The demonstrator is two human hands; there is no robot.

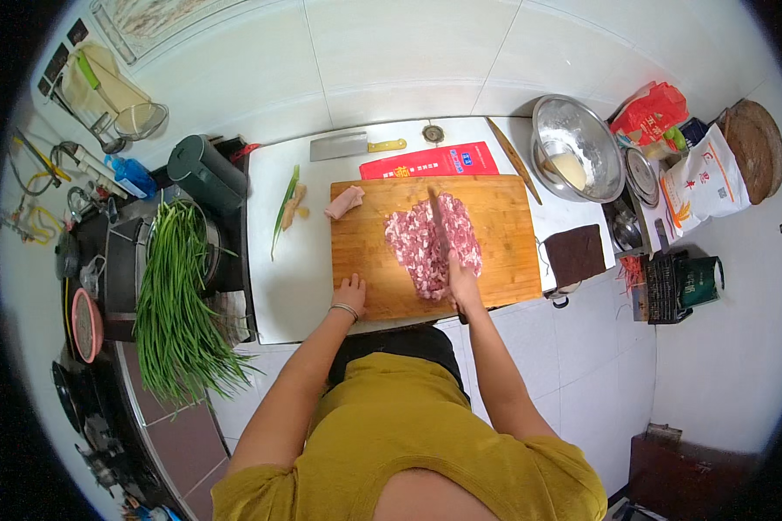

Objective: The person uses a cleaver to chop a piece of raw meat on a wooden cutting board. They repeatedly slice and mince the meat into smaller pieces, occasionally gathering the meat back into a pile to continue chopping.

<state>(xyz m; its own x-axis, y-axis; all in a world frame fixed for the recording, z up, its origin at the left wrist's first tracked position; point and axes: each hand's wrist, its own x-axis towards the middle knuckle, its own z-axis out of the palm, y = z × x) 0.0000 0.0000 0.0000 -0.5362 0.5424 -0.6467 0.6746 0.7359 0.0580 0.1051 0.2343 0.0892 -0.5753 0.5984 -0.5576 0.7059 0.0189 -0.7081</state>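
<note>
At the near edge of a rectangular brown wooden board, the right hand grips a long metal knife pointing far-edgeward across chopped pink-and-white meat mid-board, nearer it than the finger-spread left hand at the board's near-left corner.

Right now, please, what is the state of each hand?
Left hand: open, resting on the brown rectangular wooden board.
Right hand: closed on the dark-handled metal knife, its blade over the chopped pink meat.

meat: pink, white-flecked | board: honey-brown | shirt: mustard | greens: deep green
</note>
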